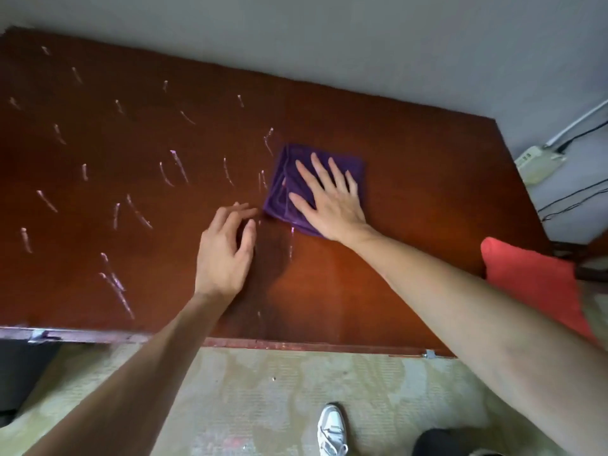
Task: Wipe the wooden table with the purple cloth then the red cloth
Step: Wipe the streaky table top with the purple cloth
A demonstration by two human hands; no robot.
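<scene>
Two hands over the table (411,192), both bare to the forearm. Right hand (332,200) flat on the purple cloth (286,179), fingers spread, palm down, pressing rather than gripping. Cloth folded to a rough square, lying right of the table's middle, its near corner hidden under the wrist. Left hand (227,250) just left of the cloth, apart from it, fingers loosely curled and holding nothing, fingertips at or just above the wood; contact unclear. Many pale streaks (177,166) scattered over the left half of the table, a few right beside the cloth's left edge and one or two just below it. Right half of the wood free of streaks. Red cloth (533,278) at the right end of the table, near the front corner, partly behind the right forearm. Wall (362,44) along the far edge. Power strip (536,159) with cables beyond the right end. White shoe (332,429) on the floor below the near edge.
</scene>
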